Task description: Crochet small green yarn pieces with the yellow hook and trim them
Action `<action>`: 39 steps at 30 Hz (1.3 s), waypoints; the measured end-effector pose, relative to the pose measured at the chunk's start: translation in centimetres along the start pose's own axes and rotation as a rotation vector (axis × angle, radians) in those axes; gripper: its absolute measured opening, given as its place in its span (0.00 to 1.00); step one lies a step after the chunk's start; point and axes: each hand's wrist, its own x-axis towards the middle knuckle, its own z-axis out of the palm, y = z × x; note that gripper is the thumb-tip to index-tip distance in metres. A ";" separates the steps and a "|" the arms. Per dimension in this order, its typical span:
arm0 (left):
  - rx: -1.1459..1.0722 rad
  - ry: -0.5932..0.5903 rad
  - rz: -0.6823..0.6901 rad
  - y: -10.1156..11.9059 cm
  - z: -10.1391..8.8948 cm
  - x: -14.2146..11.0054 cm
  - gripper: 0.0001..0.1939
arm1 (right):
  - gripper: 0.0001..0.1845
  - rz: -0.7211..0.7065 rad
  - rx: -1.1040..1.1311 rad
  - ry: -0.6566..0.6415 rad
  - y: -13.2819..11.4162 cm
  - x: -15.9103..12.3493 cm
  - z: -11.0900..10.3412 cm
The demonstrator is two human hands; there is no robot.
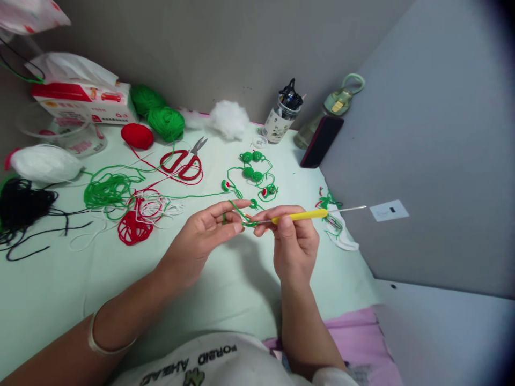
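My right hand (295, 241) is closed round a crochet hook (301, 216) with a yellow handle, its metal tip pointing left toward my other hand. A second thin metal end sticks out of the handle to the right. Between finger and thumb, my left hand (205, 230) pinches a small piece of green crochet (249, 224). Green yarn loops over the raised left index finger. The hook's tip meets the green piece; whether it passes through a stitch is too small to tell. Just beyond the hands lie several small green crocheted balls (252, 172) joined by yarn tails.
Red-handled scissors (189, 165) lie open behind tangled green yarn (107, 190) and red yarn (135, 228). Black yarn (24, 206) is at far left. At the back are a tissue pack (86, 102), white stuffing (230, 119), a pen jar (280, 120) and a phone (322, 140) leaning on a bottle.
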 end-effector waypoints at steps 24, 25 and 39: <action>-0.255 -0.012 -0.083 0.5 0.3 0.2 0.19 | 0.11 -0.250 -0.191 0.044 -0.2 -0.1 0.5; -0.236 -0.020 -0.065 0.5 0.4 0.2 0.19 | 0.10 -0.204 -0.150 0.032 -0.2 0.0 0.6; -0.155 0.046 -0.019 0.7 0.1 0.1 0.19 | 0.09 -0.138 -0.079 0.058 0.1 0.1 0.4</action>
